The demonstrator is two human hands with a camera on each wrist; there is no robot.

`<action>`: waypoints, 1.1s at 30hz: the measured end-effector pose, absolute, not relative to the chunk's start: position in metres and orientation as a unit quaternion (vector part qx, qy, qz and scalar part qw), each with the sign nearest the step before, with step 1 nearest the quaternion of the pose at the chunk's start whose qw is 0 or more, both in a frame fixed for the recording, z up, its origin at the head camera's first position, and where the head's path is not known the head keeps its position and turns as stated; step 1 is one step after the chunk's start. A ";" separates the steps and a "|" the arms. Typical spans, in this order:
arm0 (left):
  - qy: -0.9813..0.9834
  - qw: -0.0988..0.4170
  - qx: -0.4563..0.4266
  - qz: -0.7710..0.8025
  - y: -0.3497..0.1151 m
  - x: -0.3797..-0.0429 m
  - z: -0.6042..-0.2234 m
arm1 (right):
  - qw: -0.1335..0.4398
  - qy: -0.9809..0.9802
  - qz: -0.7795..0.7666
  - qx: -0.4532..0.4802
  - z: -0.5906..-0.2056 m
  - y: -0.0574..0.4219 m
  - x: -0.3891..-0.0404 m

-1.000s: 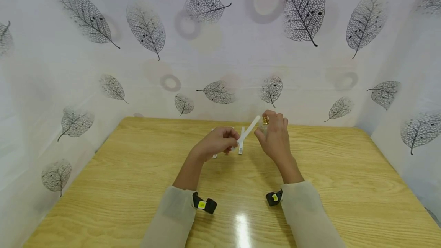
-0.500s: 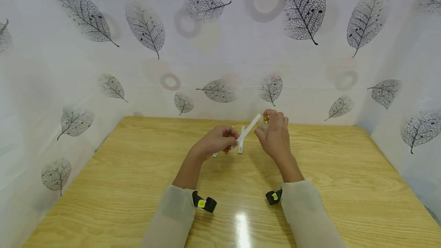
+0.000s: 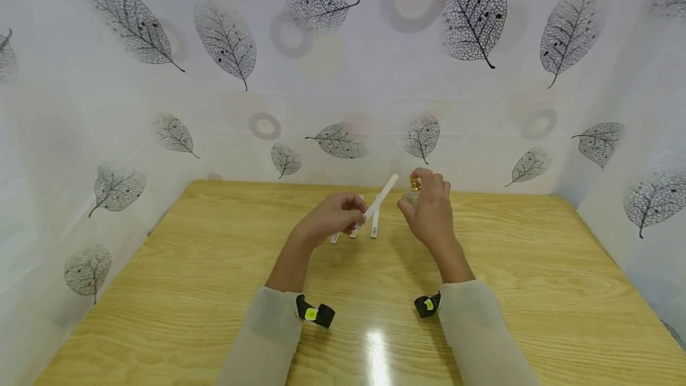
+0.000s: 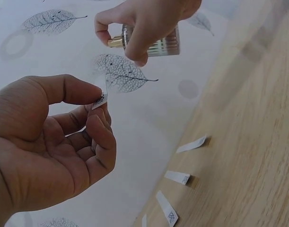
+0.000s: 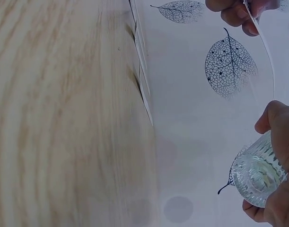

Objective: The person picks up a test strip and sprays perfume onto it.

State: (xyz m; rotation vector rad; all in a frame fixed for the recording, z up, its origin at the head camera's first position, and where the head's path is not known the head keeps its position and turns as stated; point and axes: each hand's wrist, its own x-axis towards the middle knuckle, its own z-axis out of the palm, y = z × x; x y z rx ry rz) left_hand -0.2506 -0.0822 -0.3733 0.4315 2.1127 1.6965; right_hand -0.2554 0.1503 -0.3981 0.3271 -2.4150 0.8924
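Note:
My left hand (image 3: 333,219) pinches one end of a white paper perfume test strip (image 3: 383,196) between thumb and fingertips. The strip slants up and right toward my other hand. Small dark print shows at its pinched end in the left wrist view. My right hand (image 3: 432,210) grips a clear ribbed glass perfume bottle (image 5: 258,174) with a gold spray top (image 4: 116,42). Its index finger lies on that top, which faces the strip's side. In the left wrist view the bottle lies tilted on its side in the hand, raised above the table.
Several more white test strips (image 4: 167,209) lie spread near the back of the wooden table (image 3: 225,267), behind and below the left hand. A pale curtain (image 3: 343,88) with leaf prints hangs close behind the table and along both sides.
My left hand has shifted slightly left, taking the strip's tip farther from the bottle. More of the strips on the table now show beside it. The right hand stays nearly in place.

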 end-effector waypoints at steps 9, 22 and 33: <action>0.756 0.175 0.136 0.617 -0.099 -0.257 -0.375 | 0.276 -0.895 0.328 0.124 -0.396 0.152 -0.256; 0.767 0.135 0.083 0.621 -0.128 -0.262 -0.378 | 0.278 -0.896 0.325 0.120 -0.396 0.151 -0.254; 0.784 0.112 0.032 0.610 -0.160 -0.269 -0.394 | 0.276 -0.898 0.320 0.122 -0.396 0.152 -0.254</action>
